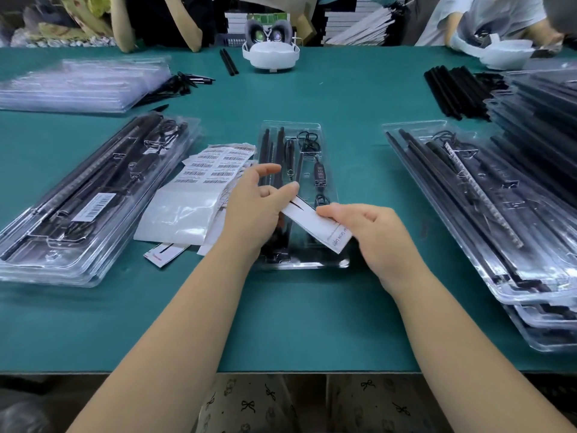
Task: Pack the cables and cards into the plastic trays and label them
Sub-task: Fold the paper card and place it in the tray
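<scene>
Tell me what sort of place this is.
Probably a packing line in a small factory: stacks of clear plastic trays holding black cables, sheets of white barcode labels, and other workers across the shared green table.

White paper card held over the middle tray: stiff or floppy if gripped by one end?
The white paper card is thin and long, pinched by left hand and right hand, one at each end; it spans flat, so probably semi-stiff. Likely very light. One-ended, it may droop slightly.
</scene>
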The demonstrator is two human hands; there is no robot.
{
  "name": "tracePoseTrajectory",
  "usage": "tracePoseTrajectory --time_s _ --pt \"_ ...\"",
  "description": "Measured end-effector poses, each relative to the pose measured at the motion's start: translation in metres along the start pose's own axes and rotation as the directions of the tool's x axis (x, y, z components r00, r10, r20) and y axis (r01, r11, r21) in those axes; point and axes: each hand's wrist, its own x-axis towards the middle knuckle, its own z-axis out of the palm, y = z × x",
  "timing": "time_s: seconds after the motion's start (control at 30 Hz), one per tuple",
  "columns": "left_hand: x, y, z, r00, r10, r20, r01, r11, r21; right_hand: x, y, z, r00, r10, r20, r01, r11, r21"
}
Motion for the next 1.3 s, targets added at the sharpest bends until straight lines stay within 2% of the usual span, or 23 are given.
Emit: tracePoseTrajectory --time_s 0.07,0.13,0.17,0.2,0.23,0.27,0.3,0.33,0.47,0.53,0.73,0.87,0.97,1.1,1.2,1.3 --pt "-0.002 0.004 0.002 0.999 -0.045 -0.002 0.044 0.995 -0.085 0.004 0.003 0.001 0.99 0.022 -0.138 -0.018 0.999 0.029" --pt "-0.005 0.004 0.001 0.994 -0.047 0.099 0.058 0.992 -0.115 0.008 0.004 -0.003 0.96 0.136 -0.245 -0.058 0.952 0.301" --pt "-0.009 0.003 0.001 0.985 0.009 0.172 -0.004 1.0 -0.028 0.01 0.004 -0.008 0.939 0.203 -0.278 -0.06 0.891 0.449" --pt "-0.012 0.002 0.001 0.96 0.093 0.264 -0.128 0.985 0.116 0.011 0.003 -0.012 0.92 0.256 -0.297 -0.046 0.823 0.566" --pt "-0.014 0.0 0.002 0.912 0.171 0.374 -0.291 0.91 0.294 0.012 0.004 -0.016 0.907 0.289 -0.307 -0.031 0.773 0.634" --pt "-0.016 -0.002 0.004 0.852 0.214 0.477 -0.45 0.766 0.459 0.012 0.004 -0.019 0.901 0.306 -0.307 -0.024 0.741 0.671" --pt "-0.017 -0.004 0.006 0.811 0.227 0.54 -0.552 0.603 0.576 0.011 0.005 -0.02 0.901 0.314 -0.3 -0.024 0.725 0.688" --pt "-0.019 -0.004 0.008 0.794 0.229 0.563 -0.593 0.496 0.634 0.01 0.005 -0.02 0.905 0.312 -0.289 -0.029 0.723 0.69" --pt "-0.023 -0.002 0.01 0.762 0.222 0.609 -0.643 0.378 0.666 0.009 0.007 -0.019 0.91 0.293 -0.294 -0.077 0.816 0.573" --pt "-0.026 -0.002 0.01 0.762 0.246 0.6 -0.646 0.355 0.675 0.01 0.008 -0.018 0.904 0.28 -0.324 -0.096 0.871 0.482" --pt "-0.028 0.0 0.01 0.753 0.308 0.582 -0.659 0.344 0.669 0.014 0.008 -0.01 0.909 0.183 -0.374 -0.071 0.953 0.295" --pt "-0.034 0.003 0.013 0.764 0.238 0.6 -0.645 0.324 0.692 0.017 0.011 -0.01 0.893 0.181 -0.411 -0.084 0.966 0.243" --pt "-0.036 0.007 0.014 0.781 0.192 0.594 -0.614 0.406 0.677 0.016 0.01 -0.01 0.886 0.202 -0.417 -0.093 0.959 0.268" --pt "-0.036 0.006 0.007 0.835 0.234 0.499 -0.526 0.608 0.595 0.013 0.01 -0.014 0.866 0.265 -0.423 -0.152 0.948 0.281" --pt "-0.038 0.003 0.006 0.843 0.247 0.477 -0.506 0.663 0.552 0.009 0.011 -0.015 0.881 0.236 -0.411 -0.195 0.971 0.141" --pt "-0.037 0.001 0.005 0.878 0.263 0.399 -0.447 0.747 0.492 0.006 0.011 -0.012 0.905 0.172 -0.389 -0.171 0.985 0.037"
